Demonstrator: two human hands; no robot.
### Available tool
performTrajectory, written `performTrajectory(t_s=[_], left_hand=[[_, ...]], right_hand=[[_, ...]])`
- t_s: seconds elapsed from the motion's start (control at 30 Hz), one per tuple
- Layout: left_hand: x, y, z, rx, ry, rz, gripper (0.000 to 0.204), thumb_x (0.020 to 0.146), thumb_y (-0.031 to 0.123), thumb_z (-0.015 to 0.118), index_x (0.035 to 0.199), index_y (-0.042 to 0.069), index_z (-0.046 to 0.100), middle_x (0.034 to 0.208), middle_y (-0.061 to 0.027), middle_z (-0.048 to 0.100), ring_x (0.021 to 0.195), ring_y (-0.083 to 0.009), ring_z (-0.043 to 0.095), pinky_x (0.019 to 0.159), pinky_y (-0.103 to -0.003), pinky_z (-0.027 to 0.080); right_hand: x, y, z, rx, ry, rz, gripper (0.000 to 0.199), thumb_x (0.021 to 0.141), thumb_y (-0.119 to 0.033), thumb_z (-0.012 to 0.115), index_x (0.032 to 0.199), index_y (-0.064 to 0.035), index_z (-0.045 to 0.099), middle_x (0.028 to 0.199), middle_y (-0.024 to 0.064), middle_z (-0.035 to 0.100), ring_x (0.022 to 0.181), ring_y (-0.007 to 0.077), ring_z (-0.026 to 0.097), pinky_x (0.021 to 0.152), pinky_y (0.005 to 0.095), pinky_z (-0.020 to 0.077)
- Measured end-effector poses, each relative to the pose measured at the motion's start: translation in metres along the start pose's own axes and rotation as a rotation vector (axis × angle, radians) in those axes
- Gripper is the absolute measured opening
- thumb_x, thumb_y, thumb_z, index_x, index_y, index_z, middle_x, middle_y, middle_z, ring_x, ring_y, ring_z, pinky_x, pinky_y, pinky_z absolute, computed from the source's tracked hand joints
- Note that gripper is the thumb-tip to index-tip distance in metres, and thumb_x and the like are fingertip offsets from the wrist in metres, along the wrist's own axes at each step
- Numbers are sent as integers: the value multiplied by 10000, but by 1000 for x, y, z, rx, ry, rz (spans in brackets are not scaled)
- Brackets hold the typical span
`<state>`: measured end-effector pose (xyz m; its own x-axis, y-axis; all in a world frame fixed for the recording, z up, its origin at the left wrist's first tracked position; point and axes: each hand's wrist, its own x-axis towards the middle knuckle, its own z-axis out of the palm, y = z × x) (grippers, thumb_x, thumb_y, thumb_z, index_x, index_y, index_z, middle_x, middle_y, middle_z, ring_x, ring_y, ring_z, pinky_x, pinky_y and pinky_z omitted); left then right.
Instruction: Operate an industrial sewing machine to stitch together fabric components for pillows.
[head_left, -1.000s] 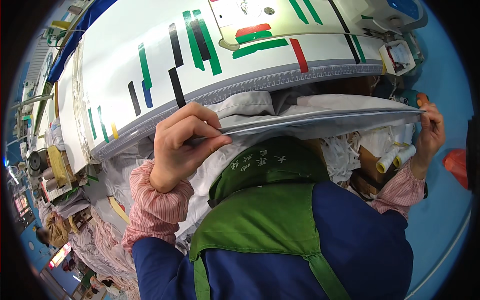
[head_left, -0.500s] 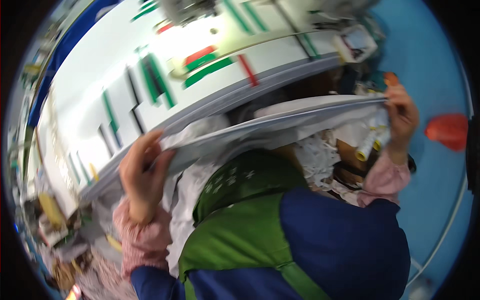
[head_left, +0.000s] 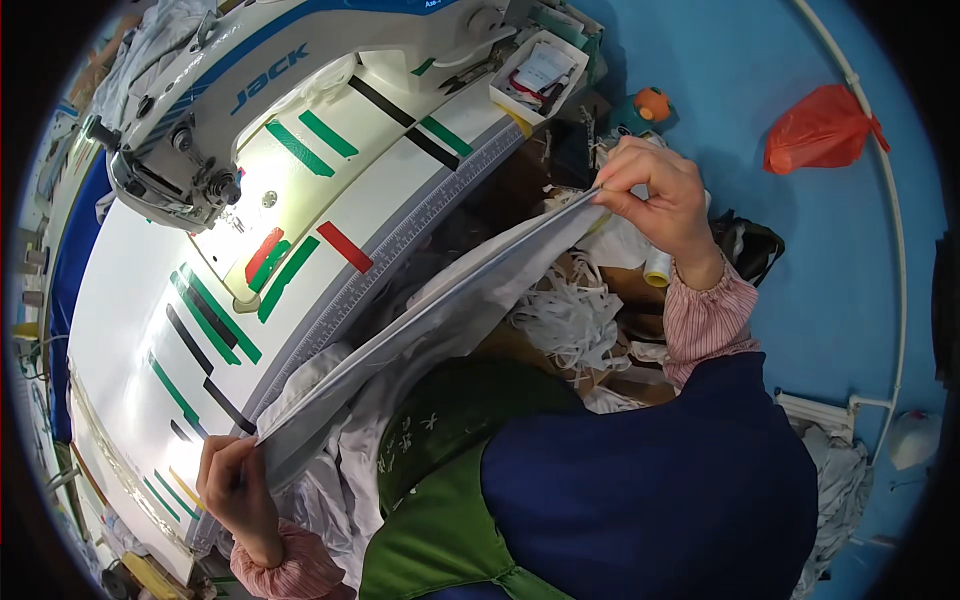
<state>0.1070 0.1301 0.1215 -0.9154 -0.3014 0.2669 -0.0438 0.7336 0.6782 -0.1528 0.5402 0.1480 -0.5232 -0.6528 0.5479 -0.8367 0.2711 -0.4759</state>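
A long piece of pale grey-white fabric (head_left: 440, 322) is stretched taut between my hands, its straight folded edge running on a slant from lower left to upper right. My left hand (head_left: 238, 490) pinches the near-left end, close to the table's front edge. At the other end, my right hand (head_left: 660, 195) grips the corner between thumb and fingers, out beyond the table's right side. The rest of the cloth hangs in loose folds over my lap, partly hidden by my green apron (head_left: 470, 430).
A sewing machine (head_left: 290, 80) stands lit on the white table (head_left: 130, 310), marked with green, black and red tape strips. A ruler (head_left: 330, 300) lines its front edge. A small box (head_left: 540, 75) of tools sits at the corner. White scraps (head_left: 575, 320) lie below; a red bag (head_left: 825, 130) hangs right.
The view has turned, bringing the sewing machine into sight. In the picture, the stretched fabric now slants more steeply, with my left hand lower and my right hand further left. Both still hold it.
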Motion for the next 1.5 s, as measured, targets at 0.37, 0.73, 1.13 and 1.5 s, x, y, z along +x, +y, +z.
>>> performTrajectory(t_s=[0.37, 0.73, 1.13, 1.5], left_hand=[[-3, -3, -8, -51, 66, -86, 41, 868, -52, 619, 848, -18, 612, 828, -52, 606, 674, -59, 520, 546, -208, 379], [105, -93, 31, 104, -34, -224, 102, 872, 60, 647, 840, -36, 650, 709, -82, 650, 600, -99, 540, 567, -255, 440], [127, -111, 32, 121, -115, -332, 86, 850, 58, 653, 839, -27, 650, 728, -70, 656, 636, -114, 546, 604, -266, 436], [131, -107, 30, 128, -119, -302, 90, 829, 35, 644, 822, -54, 637, 715, -169, 660, 653, -254, 648, 708, -337, 519]], right_hand=[[18, -2, 24, -75, 1, 185, 159, 789, 65, 686, 926, -2, 641, 833, 77, 639, 705, 154, 581, 639, 267, 453], [109, 126, 199, -65, 204, 548, 179, 839, -119, 676, 990, -31, 633, 776, 96, 672, 685, 189, 638, 653, 299, 490], [121, 133, 227, -393, 364, 372, 184, 801, -70, 699, 956, -51, 602, 820, 152, 668, 790, 354, 657, 677, 413, 511], [126, 118, 227, -534, 233, 435, 176, 839, -78, 630, 1010, -91, 593, 991, 107, 670, 903, 337, 647, 743, 427, 514]])
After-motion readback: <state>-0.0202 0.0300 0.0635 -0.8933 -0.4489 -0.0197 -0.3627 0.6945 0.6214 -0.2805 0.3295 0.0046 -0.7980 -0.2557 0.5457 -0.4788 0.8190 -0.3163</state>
